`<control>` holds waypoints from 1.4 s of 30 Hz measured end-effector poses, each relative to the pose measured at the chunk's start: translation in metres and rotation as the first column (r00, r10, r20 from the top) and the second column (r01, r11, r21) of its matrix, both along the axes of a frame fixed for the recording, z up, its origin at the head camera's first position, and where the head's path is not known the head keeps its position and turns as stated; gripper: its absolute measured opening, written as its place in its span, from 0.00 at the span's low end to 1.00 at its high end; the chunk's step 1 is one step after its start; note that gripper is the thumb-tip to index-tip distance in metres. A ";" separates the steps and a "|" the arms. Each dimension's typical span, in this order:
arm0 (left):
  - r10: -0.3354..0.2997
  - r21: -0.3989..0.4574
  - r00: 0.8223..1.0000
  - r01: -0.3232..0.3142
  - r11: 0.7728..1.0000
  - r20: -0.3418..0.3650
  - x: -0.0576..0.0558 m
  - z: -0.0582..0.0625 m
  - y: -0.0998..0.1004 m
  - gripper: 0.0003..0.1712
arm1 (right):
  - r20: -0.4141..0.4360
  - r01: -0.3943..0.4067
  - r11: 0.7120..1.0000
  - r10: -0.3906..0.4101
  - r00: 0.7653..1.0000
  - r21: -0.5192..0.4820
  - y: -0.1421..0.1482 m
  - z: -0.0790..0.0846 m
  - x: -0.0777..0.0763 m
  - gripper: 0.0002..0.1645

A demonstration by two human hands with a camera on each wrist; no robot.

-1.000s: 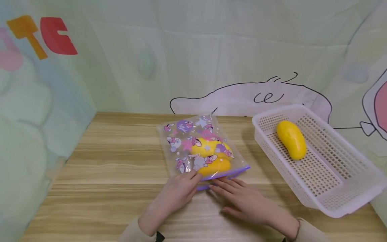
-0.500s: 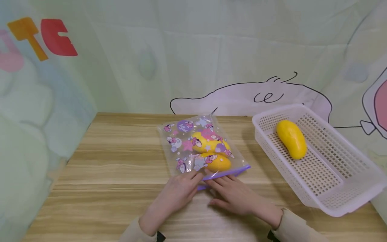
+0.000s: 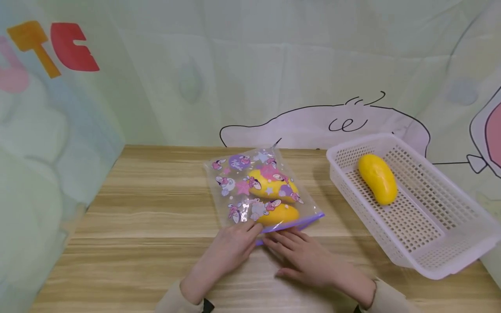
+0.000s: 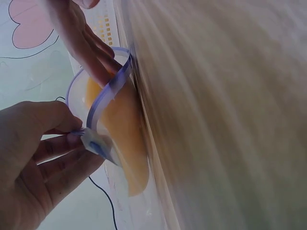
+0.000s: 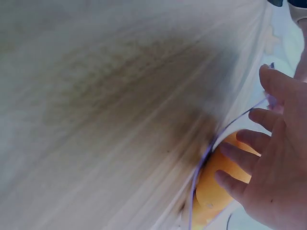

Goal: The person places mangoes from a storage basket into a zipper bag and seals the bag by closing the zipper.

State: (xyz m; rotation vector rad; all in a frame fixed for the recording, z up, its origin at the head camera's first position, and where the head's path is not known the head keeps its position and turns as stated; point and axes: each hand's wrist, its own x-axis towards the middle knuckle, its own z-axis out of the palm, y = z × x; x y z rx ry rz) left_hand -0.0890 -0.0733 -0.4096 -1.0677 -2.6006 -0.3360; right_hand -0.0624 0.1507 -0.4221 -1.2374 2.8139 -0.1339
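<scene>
A clear zip bag [image 3: 242,188] printed with pink and purple characters lies on the table, its purple-edged mouth facing me. Inside it are a front yellow mango [image 3: 279,214] and a rear yellow mango [image 3: 270,184]. My left hand [image 3: 235,243] pinches the left corner of the mouth between thumb and finger, near the zip slider [image 4: 93,143]. The right hand [image 3: 307,256] reaches palm down to the opening, its fingers extended under the upper edge. In the left wrist view those fingers [image 4: 93,60] go into the mouth, right at the front mango.
To the right stands a white perforated plastic basket [image 3: 426,261] with one yellow mango [image 3: 377,179] in it. The wooden table [image 3: 137,208] ends at a printed cloth backdrop [image 3: 250,87] behind and to the left.
My right hand pushed farther into the bag, shifting the front mango deeper, then drew back slightly and that mango settled nearer the mouth. The left hand kept its hold.
</scene>
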 end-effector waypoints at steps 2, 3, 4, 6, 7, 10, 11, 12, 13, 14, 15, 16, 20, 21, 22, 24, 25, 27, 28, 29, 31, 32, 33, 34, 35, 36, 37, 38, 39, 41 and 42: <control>0.005 -0.011 1.000 -0.005 1.000 -0.001 0.000 0.000 0.000 0.09 | 0.003 0.003 1.000 -0.003 1.000 -0.009 0.003 0.004 0.004 0.42; 0.007 -0.015 1.000 -0.007 1.000 -0.001 0.000 0.000 0.000 0.09 | 0.005 0.003 1.000 -0.003 1.000 -0.013 0.005 0.005 0.006 0.42; 0.008 -0.018 1.000 -0.008 1.000 -0.002 0.000 0.000 0.000 0.09 | 0.002 0.000 1.000 0.000 1.000 -0.020 0.007 0.008 0.008 0.42; 0.010 -0.021 1.000 -0.010 1.000 -0.001 0.000 0.000 -0.001 0.09 | -0.025 -0.013 1.000 0.012 1.000 -0.028 0.011 0.012 0.012 0.41; 0.011 -0.021 1.000 -0.011 1.000 0.000 0.000 0.000 -0.001 0.09 | -0.035 -0.021 0.999 0.019 0.999 -0.033 0.013 0.014 0.013 0.41; 0.012 -0.017 1.000 -0.012 1.000 0.006 0.001 0.001 -0.002 0.09 | -0.073 -0.051 0.998 0.048 0.996 -0.047 0.019 0.022 0.018 0.40; 0.012 -0.016 1.000 -0.012 1.000 0.008 0.000 0.000 -0.002 0.09 | -0.077 -0.056 0.997 0.052 0.996 -0.050 0.020 0.026 0.019 0.40; 0.011 -0.013 1.000 -0.011 1.000 0.010 0.000 0.000 -0.002 0.09 | -0.079 -0.058 0.997 0.054 0.995 -0.053 0.022 0.029 0.021 0.41; 0.010 -0.012 1.000 -0.010 1.000 0.010 0.000 0.000 -0.002 0.09 | -0.080 -0.056 0.997 0.052 0.995 -0.056 0.024 0.033 0.023 0.41; 0.007 -0.009 1.000 -0.007 1.000 0.009 0.000 0.000 -0.002 0.09 | -0.088 -0.057 0.996 0.051 0.995 -0.069 0.026 0.037 0.025 0.41; 0.004 -0.007 1.000 -0.004 1.000 0.008 0.000 0.000 -0.002 0.09 | -0.094 -0.055 0.995 0.046 0.994 -0.085 0.029 0.042 0.026 0.41; -0.001 -0.005 1.000 0.001 1.000 0.006 0.000 -0.001 -0.002 0.09 | -0.104 -0.050 0.994 0.039 0.994 -0.102 0.031 0.046 0.028 0.41; -0.012 0.002 1.000 0.012 1.000 -0.004 -0.001 -0.001 -0.001 0.08 | -0.181 -0.020 0.988 -0.009 0.983 -0.155 0.040 0.063 0.031 0.40; -0.012 0.002 1.000 0.012 1.000 -0.002 -0.001 -0.001 -0.001 0.08 | -0.200 -0.010 0.987 -0.022 0.980 -0.159 0.043 0.066 0.031 0.39; -0.012 0.002 1.000 0.012 1.000 0.001 -0.001 -0.001 -0.001 0.08 | -0.217 -0.001 0.986 -0.035 0.976 -0.165 0.045 0.069 0.031 0.37; -0.011 0.002 1.000 0.011 1.000 0.005 -0.001 0.000 -0.001 0.07 | -0.242 0.020 0.984 -0.063 0.968 -0.179 0.050 0.076 0.031 0.33; -0.011 0.001 1.000 0.011 1.000 0.007 -0.001 0.000 -0.001 0.07 | -0.253 0.025 0.981 -0.074 0.965 -0.193 0.052 0.079 0.031 0.32; -0.010 -0.002 1.000 0.010 1.000 0.011 -0.001 0.000 -0.001 0.07 | -0.267 0.020 0.967 -0.089 0.960 -0.252 0.056 0.084 0.030 0.29; -0.010 -0.002 1.000 0.010 1.000 0.011 -0.001 0.000 -0.001 0.07 | -0.277 0.021 0.960 -0.101 0.955 -0.278 0.057 0.088 0.029 0.28; -0.010 -0.002 1.000 0.010 1.000 0.011 -0.001 0.000 -0.001 0.07 | -0.289 0.021 0.953 -0.113 0.951 -0.302 0.058 0.091 0.028 0.28; -0.011 -0.003 1.000 0.011 1.000 0.011 -0.001 0.000 -0.001 0.08 | -0.321 0.014 0.937 -0.134 0.937 -0.349 0.061 0.097 0.026 0.27; -0.012 -0.002 1.000 0.012 1.000 0.012 -0.001 0.000 -0.001 0.08 | -0.336 0.011 0.929 -0.145 0.930 -0.370 0.062 0.100 0.024 0.27; -0.013 -0.002 1.000 0.013 1.000 0.013 -0.001 0.000 -0.001 0.08 | -0.348 0.010 0.924 -0.155 0.924 -0.383 0.063 0.103 0.022 0.27; -0.013 -0.002 1.000 0.013 1.000 0.010 -0.001 0.000 -0.001 0.08 | -0.359 0.019 0.922 -0.169 0.918 -0.386 0.065 0.105 0.020 0.27; -0.013 -0.001 1.000 0.013 1.000 0.009 -0.001 0.001 -0.002 0.08 | -0.373 0.020 0.921 -0.177 0.911 -0.390 0.067 0.107 0.018 0.27; -0.013 -0.001 1.000 0.013 1.000 0.008 -0.001 0.000 -0.002 0.08 | -0.386 0.023 0.922 -0.185 0.904 -0.388 0.069 0.108 0.016 0.27; -0.013 0.000 1.000 0.013 1.000 0.005 -0.001 0.000 -0.002 0.08 | -0.394 0.032 0.926 -0.192 0.899 -0.377 0.072 0.109 0.013 0.27; -0.014 0.002 1.000 0.014 1.000 0.005 -0.001 0.000 -0.002 0.08 | -0.399 0.042 0.930 -0.198 0.895 -0.365 0.074 0.110 0.011 0.27; -0.013 0.002 1.000 0.013 1.000 0.001 -0.001 0.000 -0.002 0.08 | -0.399 0.059 0.936 -0.205 0.894 -0.348 0.077 0.110 0.008 0.28; -0.016 0.007 1.000 0.016 1.000 -0.002 0.000 0.000 -0.001 0.08 | -0.395 0.098 0.946 -0.222 0.892 -0.310 0.084 0.111 0.002 0.29; -0.017 0.008 1.000 0.017 1.000 -0.004 0.000 0.000 -0.001 0.08 | -0.385 0.116 0.948 -0.229 0.894 -0.295 0.088 0.111 -0.001 0.30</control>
